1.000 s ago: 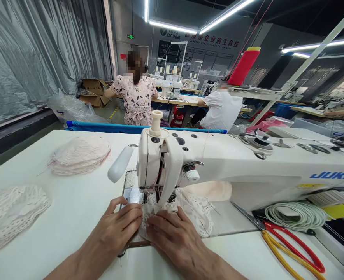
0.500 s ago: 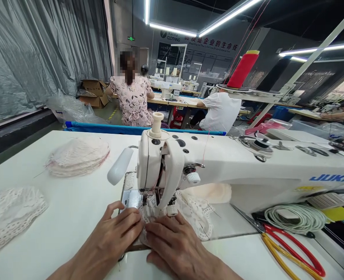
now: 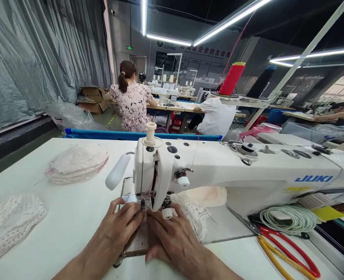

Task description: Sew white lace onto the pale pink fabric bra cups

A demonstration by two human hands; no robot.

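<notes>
Lace piece [image 3: 193, 214] pinned flat by both hands' fingers [image 3: 137, 213] under sewing machine [image 3: 218, 171], scissors [image 3: 279, 245] nearby

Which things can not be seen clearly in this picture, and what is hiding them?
Head view only:
- Needle: hidden behind the machine head and the fingertips.
- Lace piece: its near part lies under the left hand and right hand.
- Scissors: handles cut off by the bottom edge.
- Lace pile: cut off by the left edge.
- Wall text: too small to read.
</notes>
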